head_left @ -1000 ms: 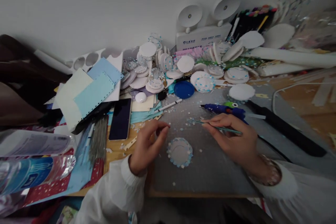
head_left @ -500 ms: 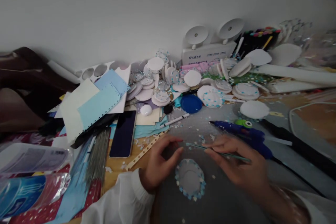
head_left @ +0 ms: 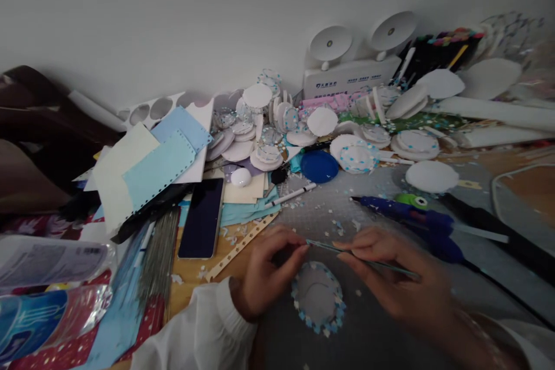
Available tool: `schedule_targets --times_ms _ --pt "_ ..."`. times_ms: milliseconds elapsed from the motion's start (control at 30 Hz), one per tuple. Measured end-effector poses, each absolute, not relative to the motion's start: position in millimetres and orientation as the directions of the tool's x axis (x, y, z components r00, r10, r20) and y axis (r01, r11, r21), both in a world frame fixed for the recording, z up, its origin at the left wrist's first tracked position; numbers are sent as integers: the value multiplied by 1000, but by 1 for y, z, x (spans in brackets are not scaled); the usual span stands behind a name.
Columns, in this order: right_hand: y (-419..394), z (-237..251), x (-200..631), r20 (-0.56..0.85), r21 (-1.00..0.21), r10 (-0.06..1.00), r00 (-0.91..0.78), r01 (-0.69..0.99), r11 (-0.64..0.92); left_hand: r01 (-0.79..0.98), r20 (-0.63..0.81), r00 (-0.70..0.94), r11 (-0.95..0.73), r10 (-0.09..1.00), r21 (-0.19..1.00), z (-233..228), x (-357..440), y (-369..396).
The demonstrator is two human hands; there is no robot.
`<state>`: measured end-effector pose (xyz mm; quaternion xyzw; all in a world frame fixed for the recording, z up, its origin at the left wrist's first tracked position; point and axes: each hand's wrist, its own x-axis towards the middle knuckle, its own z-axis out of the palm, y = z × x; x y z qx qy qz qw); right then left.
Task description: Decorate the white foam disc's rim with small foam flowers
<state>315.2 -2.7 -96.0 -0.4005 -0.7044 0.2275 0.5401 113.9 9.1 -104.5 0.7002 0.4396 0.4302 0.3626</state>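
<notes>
The right hand (head_left: 392, 283) is pinching a thin teal stick (head_left: 364, 258) between thumb and fingers, holding it just above the white disc (head_left: 318, 298) with its blue-and-white petal rim. The left hand (head_left: 269, 272) is pinching at the stick's tip, just left of the disc. That disc is lying flat on the grey mat (head_left: 373, 335), with a blue glue gun (head_left: 407, 219) sitting behind it.

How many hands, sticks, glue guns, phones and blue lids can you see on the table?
Hands: 2, the left hand and the right hand
Thin stick: 1
Blue glue gun: 1
Phone: 1
Blue lid: 1
Total: 6
</notes>
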Motion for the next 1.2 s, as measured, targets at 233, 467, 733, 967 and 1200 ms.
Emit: schedule_targets --times_ms 233,467,733,967,1200 --pt "-5 -96 315 576 -760 813 -82 313 570 280 270 234 -331 934 901 -103 114 10" --pt "-5 -99 315 559 -769 822 -110 301 564 261 279 214 -330 936 907 -104 113 10" --pt "-2 -91 317 471 -849 880 58 302 434 248 228 208 -276 951 928 -104 111 12" --pt "2 -88 315 436 -864 899 22 288 412 234 240 252 -300 937 925 -104 110 13" --pt "1 -90 316 430 -865 902 44 305 398 240 239 321 -323 916 916 -100 110 14"
